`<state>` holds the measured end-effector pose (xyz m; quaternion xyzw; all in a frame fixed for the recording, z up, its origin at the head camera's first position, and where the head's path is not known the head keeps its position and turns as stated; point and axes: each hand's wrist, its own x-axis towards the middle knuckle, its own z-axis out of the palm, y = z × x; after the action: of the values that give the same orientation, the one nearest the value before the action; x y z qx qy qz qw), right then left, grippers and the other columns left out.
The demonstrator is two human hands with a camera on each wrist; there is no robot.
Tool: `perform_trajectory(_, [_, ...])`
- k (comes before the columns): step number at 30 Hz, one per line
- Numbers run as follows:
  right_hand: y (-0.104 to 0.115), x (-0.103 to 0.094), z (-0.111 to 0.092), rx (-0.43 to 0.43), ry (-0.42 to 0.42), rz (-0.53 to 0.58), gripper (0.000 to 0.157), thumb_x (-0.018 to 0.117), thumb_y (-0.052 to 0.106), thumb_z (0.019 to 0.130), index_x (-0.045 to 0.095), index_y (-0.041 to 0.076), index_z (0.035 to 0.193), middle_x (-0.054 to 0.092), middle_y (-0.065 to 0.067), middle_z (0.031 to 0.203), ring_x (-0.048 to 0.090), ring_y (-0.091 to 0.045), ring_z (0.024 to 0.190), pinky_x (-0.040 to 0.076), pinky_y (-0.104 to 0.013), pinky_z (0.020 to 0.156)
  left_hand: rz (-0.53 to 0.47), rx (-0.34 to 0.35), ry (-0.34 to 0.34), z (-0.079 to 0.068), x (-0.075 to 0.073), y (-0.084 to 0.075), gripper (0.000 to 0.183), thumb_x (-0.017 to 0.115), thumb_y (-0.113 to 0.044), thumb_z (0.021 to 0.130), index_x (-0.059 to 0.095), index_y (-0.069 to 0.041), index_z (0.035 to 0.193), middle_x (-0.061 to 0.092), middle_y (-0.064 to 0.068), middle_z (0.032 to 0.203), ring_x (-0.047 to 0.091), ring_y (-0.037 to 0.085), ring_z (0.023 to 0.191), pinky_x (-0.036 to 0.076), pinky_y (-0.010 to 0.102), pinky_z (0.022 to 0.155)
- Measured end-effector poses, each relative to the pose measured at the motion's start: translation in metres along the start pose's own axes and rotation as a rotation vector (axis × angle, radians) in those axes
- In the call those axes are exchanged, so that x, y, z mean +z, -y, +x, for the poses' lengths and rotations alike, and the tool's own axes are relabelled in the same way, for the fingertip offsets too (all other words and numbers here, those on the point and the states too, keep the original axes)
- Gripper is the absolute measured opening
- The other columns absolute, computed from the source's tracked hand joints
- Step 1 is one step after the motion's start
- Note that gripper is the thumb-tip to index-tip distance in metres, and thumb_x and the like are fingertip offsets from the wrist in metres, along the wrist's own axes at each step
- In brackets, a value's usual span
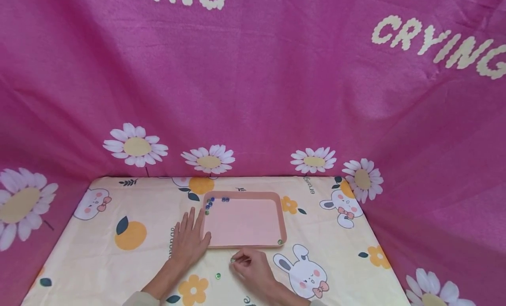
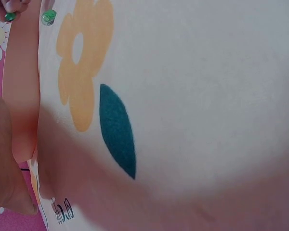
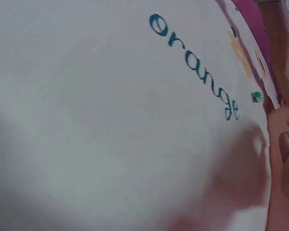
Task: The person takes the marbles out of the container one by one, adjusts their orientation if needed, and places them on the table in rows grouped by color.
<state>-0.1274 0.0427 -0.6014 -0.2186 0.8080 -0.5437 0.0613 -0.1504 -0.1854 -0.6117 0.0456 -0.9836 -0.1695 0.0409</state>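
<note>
A pink rectangular tray (image 1: 245,222) lies on the patterned cloth. My left hand (image 1: 189,240) rests at its left side, fingers spread and straight, thumb at the near left corner. Just in front of the near rim, my right hand (image 1: 253,266) pinches a green glass marble (image 1: 232,260) between thumb and fingertips. Another green marble (image 1: 218,276) lies on the cloth between the hands; the left wrist view shows this loose marble (image 2: 49,17) too. Inside the tray, several blue marbles (image 1: 212,199) cluster at the far left, with a green marble (image 1: 207,213) close by.
A further green marble (image 1: 280,242) sits in the tray's near right corner. Two blue marbles (image 1: 225,199) lie along its far wall. The cloth (image 1: 158,196) carries printed rabbits, oranges and flowers. A magenta curtain (image 1: 253,99) surrounds the table's back and sides.
</note>
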Motion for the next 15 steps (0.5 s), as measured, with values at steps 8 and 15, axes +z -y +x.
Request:
perform_trajectory(8, [-0.011,0.004,-0.009,0.056,0.029,-0.014,0.016,0.076,-0.001,0.078,0.073,0.014,0.083,0.066,0.012,0.073,0.059,0.000,0.065,0.052,-0.019,0.059,0.004,0.001,-0.006,-0.001,0.003,0.001,0.080,0.056,-0.044,0.095,0.024,-0.009,0.159,0.017,0.022,0.163,0.017,0.043,0.147,0.014,0.062,0.116])
perform_trajectory(15, [-0.016,0.003,-0.008,0.051,0.046,-0.020,0.017,0.077,-0.003,0.078,0.073,0.012,0.085,0.068,0.011,0.074,0.062,-0.001,0.066,0.054,-0.020,0.060,-0.008,0.002,-0.020,0.000,0.002,-0.001,0.077,0.055,-0.043,0.095,0.027,-0.009,0.158,0.019,0.021,0.162,0.017,0.043,0.147,0.015,0.062,0.116])
